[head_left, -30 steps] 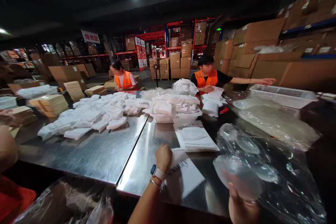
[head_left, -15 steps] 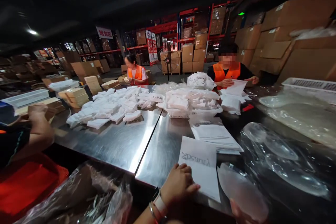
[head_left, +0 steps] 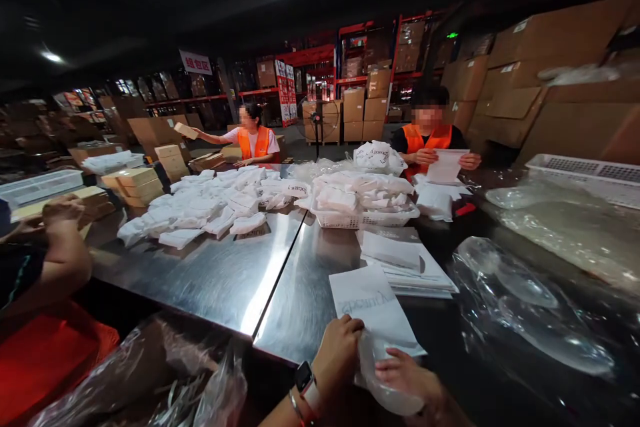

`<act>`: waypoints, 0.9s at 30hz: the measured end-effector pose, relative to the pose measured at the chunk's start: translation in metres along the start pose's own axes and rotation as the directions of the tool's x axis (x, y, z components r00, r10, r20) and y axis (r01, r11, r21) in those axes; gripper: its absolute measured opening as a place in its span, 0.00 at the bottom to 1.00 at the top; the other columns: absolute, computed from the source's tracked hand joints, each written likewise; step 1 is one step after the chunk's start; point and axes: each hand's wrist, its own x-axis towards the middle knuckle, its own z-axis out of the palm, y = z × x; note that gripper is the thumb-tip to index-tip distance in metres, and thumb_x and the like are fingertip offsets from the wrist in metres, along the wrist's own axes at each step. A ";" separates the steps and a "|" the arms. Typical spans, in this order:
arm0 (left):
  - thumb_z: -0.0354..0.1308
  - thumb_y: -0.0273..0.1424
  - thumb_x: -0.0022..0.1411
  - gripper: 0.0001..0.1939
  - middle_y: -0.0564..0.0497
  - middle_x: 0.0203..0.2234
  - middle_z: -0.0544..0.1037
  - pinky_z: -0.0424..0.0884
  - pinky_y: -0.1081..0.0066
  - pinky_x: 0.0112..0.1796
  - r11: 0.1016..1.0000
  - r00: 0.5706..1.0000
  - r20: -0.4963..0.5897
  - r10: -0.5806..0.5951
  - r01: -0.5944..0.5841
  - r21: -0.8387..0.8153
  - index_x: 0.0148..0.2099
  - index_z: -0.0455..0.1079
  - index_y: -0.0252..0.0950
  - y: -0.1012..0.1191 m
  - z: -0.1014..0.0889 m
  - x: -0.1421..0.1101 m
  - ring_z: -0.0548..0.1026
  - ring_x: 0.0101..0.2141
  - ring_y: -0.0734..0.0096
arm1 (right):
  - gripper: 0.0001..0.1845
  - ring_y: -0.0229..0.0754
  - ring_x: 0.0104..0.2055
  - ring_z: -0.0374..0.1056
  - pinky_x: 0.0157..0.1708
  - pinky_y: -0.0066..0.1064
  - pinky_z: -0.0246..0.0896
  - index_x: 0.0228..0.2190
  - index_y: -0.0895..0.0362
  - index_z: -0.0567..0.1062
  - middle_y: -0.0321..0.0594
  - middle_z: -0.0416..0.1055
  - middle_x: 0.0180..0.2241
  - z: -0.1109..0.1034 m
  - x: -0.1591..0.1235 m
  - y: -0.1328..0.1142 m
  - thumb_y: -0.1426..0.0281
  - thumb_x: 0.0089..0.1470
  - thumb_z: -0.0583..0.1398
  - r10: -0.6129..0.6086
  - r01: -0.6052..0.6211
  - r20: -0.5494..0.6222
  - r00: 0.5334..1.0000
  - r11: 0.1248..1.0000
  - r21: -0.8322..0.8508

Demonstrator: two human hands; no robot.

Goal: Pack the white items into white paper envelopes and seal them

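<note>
Translucent oval piece [head_left: 393, 383] lies slantwise at the near edge of the metal table [head_left: 300, 290], over the lower end of the white printed bag, its long axis running from upper left, beside the left hand, to lower right, towards the wearer. At far left, a co-worker's bent arm [head_left: 67, 250] is raised beside stacked flat boxes [head_left: 87, 203], with red fabric [head_left: 55, 353] below it. Next come small tan cartons [head_left: 135, 183] and a spread heap of white packets [head_left: 200, 203]; behind them, a person in an orange vest [head_left: 254, 141] holds out a tan box [head_left: 186, 131]. Crumpled clear plastic [head_left: 195, 373] fills the space before the table. The left hand [head_left: 343, 347], a watch on its wrist, has its fingers curled at the bag's near end; whether they pinch anything cannot be told. White printed bag [head_left: 373, 300] slants from upper left to lower right, its lettering near the upper end. Beyond it are a filled white basket [head_left: 340, 219] and a stack of white bags [head_left: 425, 273]. The right hand [head_left: 407, 373] grasps the oval piece, fingers spread across its upper face. Farther back, another person [head_left: 430, 137] holds a white sheet [head_left: 447, 165]. Clear plastic bags [head_left: 530, 300] lie to the right.
</note>
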 end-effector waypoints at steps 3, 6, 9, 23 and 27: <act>0.53 0.21 0.60 0.15 0.45 0.48 0.77 0.74 0.64 0.41 0.996 0.992 -0.124 -0.034 0.025 -0.080 0.47 0.74 0.37 0.001 0.002 -0.006 0.75 0.42 0.59 | 0.22 0.47 0.48 0.74 0.57 0.41 0.62 0.42 0.42 0.79 0.37 0.79 0.41 -0.009 0.016 -0.002 0.71 0.44 0.59 -0.155 0.153 0.092 0.984 0.988 0.029; 0.51 0.19 0.55 0.26 0.44 0.54 0.73 0.73 0.61 0.48 0.980 0.984 -0.151 -0.094 0.065 -0.189 0.56 0.70 0.37 0.002 0.002 -0.010 0.73 0.48 0.57 | 0.20 0.48 0.49 0.73 0.56 0.44 0.62 0.41 0.49 0.79 0.43 0.79 0.42 -0.023 0.028 -0.004 0.74 0.46 0.57 -0.154 0.159 0.143 0.978 0.987 -0.019; 0.48 0.17 0.52 0.33 0.42 0.58 0.69 0.68 0.61 0.55 0.944 0.982 -0.098 -0.163 0.126 -0.305 0.61 0.65 0.35 0.002 0.000 -0.008 0.69 0.56 0.58 | 0.19 0.49 0.49 0.73 0.58 0.46 0.60 0.38 0.51 0.79 0.45 0.78 0.42 -0.032 0.037 -0.012 0.74 0.44 0.56 -0.095 0.101 0.198 0.976 0.995 -0.020; 0.43 0.16 0.60 0.33 0.41 0.65 0.60 0.58 0.59 0.62 0.921 0.980 -0.029 -0.195 0.173 -0.348 0.67 0.56 0.35 0.030 -0.005 -0.010 0.60 0.62 0.56 | 0.28 0.45 0.39 0.76 0.45 0.36 0.71 0.38 0.52 0.79 0.40 0.79 0.34 0.005 0.047 0.012 0.87 0.46 0.50 -0.232 0.119 -0.064 0.971 0.695 -0.709; 0.47 0.21 0.65 0.29 0.40 0.64 0.61 0.60 0.55 0.61 0.925 0.976 -0.033 -0.216 0.194 -0.328 0.67 0.57 0.37 0.050 -0.006 -0.005 0.64 0.60 0.51 | 0.24 0.52 0.30 0.74 0.39 0.44 0.72 0.32 0.58 0.79 0.47 0.75 0.26 0.037 0.051 0.020 0.89 0.44 0.49 -0.123 -0.103 -0.245 0.962 0.665 -0.739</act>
